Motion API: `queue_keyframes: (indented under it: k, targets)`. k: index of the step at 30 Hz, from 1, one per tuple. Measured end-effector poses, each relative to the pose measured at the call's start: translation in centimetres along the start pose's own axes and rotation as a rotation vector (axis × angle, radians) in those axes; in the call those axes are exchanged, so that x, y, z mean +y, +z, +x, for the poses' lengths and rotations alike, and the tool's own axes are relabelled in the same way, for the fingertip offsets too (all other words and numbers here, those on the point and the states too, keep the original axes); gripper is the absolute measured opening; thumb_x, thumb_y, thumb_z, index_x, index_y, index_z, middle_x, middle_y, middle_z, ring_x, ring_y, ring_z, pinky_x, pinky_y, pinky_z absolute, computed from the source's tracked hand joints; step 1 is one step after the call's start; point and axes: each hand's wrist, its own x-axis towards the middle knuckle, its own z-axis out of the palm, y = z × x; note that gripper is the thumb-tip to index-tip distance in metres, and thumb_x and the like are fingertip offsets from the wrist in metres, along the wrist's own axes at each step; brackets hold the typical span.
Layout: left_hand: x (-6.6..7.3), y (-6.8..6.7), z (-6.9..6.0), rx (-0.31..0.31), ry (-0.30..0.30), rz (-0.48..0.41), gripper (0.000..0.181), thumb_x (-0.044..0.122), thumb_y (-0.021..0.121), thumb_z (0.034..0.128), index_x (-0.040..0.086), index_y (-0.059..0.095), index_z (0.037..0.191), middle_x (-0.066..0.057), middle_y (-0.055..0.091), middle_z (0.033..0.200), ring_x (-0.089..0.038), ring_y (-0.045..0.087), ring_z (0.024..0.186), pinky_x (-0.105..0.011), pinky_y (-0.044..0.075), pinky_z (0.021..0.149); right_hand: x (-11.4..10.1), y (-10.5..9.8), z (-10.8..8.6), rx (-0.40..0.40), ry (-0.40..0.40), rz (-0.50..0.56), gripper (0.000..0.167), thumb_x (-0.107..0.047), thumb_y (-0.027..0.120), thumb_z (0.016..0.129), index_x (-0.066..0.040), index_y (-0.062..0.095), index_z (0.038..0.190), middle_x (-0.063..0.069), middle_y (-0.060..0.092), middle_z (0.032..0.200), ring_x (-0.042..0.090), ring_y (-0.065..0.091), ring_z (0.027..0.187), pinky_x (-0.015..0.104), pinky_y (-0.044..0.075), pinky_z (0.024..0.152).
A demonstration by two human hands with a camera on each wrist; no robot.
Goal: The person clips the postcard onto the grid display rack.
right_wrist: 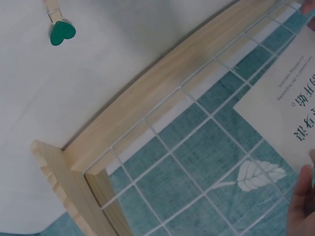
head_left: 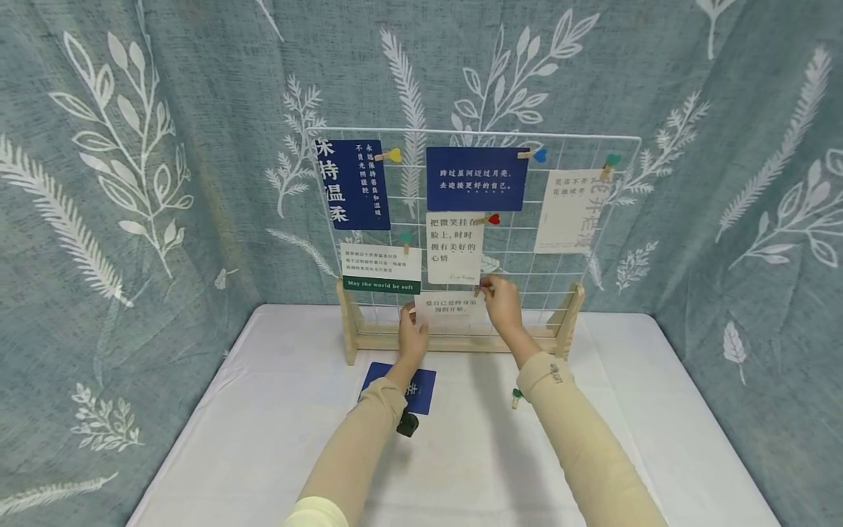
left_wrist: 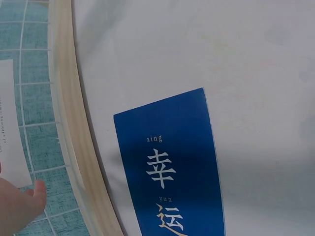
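A white card with dark printed characters (head_left: 454, 316) is against the lower middle of a white wire grid (head_left: 527, 282). My left hand (head_left: 413, 338) holds this card by its left edge; only part of that hand enters the left wrist view. At the card's upper right corner, my right hand (head_left: 503, 301) pinches a small wooden clothespin (head_left: 478, 290), mostly hidden by the fingers. Its fingers (right_wrist: 301, 196) show at the edge of the right wrist view. Below the left forearm, a blue card (left_wrist: 170, 128) lies on the table.
Clothespins hold several cards on the grid, among them a blue card (head_left: 477, 179) and a green-edged card (head_left: 382, 268). A wooden base (head_left: 461, 342) carries the grid. A clothespin with a green heart (right_wrist: 62, 32) lies on the white tablecloth (head_left: 263, 410). Patterned curtains surround the table.
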Motion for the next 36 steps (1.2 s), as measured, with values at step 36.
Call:
queue_keyframes:
  k: [36]
  targets:
    - [-8.2,0.8,2.1,-0.021,0.105,-0.029,0.063,0.015,0.067,0.0862,0.018,0.036,0.141,-0.02,0.049,0.124,-0.034,0.05,0.111,-0.042,0.047,0.088,2.1,0.3,-2.6,0.142,-0.076,0.078,0.024,0.004,0.055,0.087,0.009,0.06,0.11,0.025,0.063,0.105,0.035,0.061,0.088,0.043,0.055,0.077]
